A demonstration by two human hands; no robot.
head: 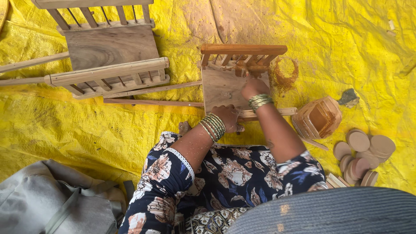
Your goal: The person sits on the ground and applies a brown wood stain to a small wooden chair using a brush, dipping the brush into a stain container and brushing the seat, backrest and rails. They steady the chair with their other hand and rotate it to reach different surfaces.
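Left hand (228, 118) grips the small wooden cart's (225, 84) near rail; right hand (254, 88) presses, grip closed, on its far railing.

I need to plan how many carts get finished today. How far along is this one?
One larger wooden cart lies assembled at upper left. In hand is the small cart: its rails are on, the left hand steadies the near edge, and the right hand works at the far rail. The wooden discs are loose at right, none fitted that I can see.
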